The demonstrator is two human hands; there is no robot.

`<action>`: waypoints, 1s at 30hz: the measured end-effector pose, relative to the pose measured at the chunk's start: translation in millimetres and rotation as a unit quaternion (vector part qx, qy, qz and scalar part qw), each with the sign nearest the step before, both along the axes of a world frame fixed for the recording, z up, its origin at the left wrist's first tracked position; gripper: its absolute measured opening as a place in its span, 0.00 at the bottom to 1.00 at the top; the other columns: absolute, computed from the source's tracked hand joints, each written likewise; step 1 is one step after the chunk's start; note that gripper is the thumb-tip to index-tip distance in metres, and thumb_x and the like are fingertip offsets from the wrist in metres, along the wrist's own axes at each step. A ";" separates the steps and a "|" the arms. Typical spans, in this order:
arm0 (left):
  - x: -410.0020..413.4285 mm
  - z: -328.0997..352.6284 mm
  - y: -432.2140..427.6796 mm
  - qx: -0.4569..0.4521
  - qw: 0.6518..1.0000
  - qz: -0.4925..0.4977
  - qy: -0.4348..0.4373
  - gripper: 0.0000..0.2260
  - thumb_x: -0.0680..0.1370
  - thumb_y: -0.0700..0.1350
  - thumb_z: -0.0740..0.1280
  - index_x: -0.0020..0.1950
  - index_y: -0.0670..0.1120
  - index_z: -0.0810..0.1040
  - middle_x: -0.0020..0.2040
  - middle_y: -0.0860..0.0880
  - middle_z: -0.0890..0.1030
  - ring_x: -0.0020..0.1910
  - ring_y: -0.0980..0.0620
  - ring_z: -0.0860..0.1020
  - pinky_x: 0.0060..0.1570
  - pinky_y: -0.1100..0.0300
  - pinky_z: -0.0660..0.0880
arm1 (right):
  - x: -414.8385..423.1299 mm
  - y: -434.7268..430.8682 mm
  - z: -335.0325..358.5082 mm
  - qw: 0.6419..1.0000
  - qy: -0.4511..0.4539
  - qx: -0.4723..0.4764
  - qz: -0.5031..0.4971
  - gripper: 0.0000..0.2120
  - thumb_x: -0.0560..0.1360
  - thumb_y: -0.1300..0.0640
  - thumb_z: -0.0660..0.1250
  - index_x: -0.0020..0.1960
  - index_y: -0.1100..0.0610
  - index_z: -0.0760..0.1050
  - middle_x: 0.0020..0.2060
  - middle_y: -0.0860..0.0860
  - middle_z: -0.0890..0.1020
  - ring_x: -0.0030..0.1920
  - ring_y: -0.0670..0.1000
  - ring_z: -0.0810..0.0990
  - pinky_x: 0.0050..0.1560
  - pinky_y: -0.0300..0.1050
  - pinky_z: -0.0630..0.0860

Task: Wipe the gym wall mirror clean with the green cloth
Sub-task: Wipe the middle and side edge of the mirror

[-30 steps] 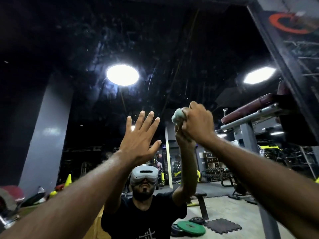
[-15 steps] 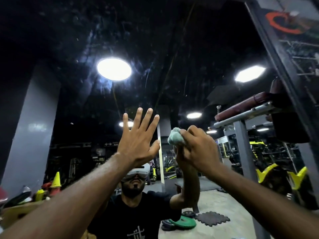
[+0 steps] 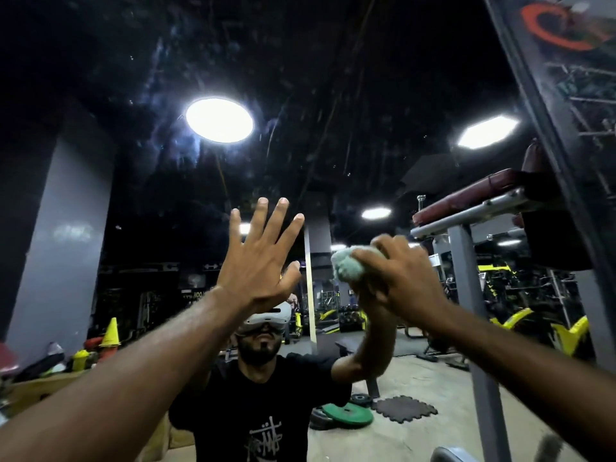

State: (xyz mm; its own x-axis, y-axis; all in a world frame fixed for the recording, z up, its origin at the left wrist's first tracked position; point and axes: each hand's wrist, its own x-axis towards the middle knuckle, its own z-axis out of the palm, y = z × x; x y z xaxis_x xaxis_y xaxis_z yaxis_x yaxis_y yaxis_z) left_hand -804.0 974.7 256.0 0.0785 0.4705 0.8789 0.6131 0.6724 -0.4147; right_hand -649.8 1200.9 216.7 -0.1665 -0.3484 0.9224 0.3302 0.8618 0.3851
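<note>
mid-wipe: right hand (image 3: 405, 281) grips the balled green cloth (image 3: 348, 266) on the mirror (image 3: 300, 78), left hand (image 3: 258, 261) spread flat; streaky upper glass probably needs passes next.

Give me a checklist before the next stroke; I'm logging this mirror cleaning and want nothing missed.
1. Cloth gripped: ok. The right hand has its fingers curled round the bunched green cloth.
2. Cloth touching the mirror: cannot tell. It sits close to its reflection, but contact is not clear.
3. Left hand out of the cloth's way: ok. It is open with fingers spread, left of the cloth and apart from it.
4. Glass clean: not ok. Streaks and specks show around the reflected round light.
5. Cloth damp enough: cannot tell.
</note>
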 end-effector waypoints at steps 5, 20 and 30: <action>23.5 3.8 51.5 -0.001 0.999 0.033 -0.005 0.38 0.79 0.66 0.43 0.85 0.49 0.43 0.85 0.43 0.39 0.83 0.40 0.37 0.78 0.31 0.38 | 9.4 42.5 70.2 0.971 0.152 -0.183 0.029 0.25 0.72 0.59 0.69 0.67 0.47 0.74 0.55 0.53 0.74 0.52 0.56 0.71 0.48 0.50 0.67; 52.6 22.9 118.1 0.057 0.998 0.018 -0.018 0.33 0.83 0.62 0.48 0.85 0.53 0.44 0.85 0.46 0.40 0.83 0.41 0.38 0.78 0.31 0.39 | -2.5 58.7 55.4 0.972 0.127 -0.131 0.146 0.20 0.76 0.56 0.64 0.68 0.52 0.73 0.55 0.53 0.74 0.52 0.53 0.69 0.50 0.52 0.69; 47.7 6.3 92.9 0.005 0.999 0.030 -0.017 0.34 0.81 0.63 0.42 0.85 0.52 0.43 0.84 0.47 0.38 0.83 0.45 0.36 0.80 0.38 0.39 | 17.1 81.3 108.5 0.955 0.174 -0.191 0.147 0.23 0.74 0.60 0.63 0.69 0.49 0.74 0.59 0.53 0.72 0.57 0.55 0.69 0.56 0.53 0.68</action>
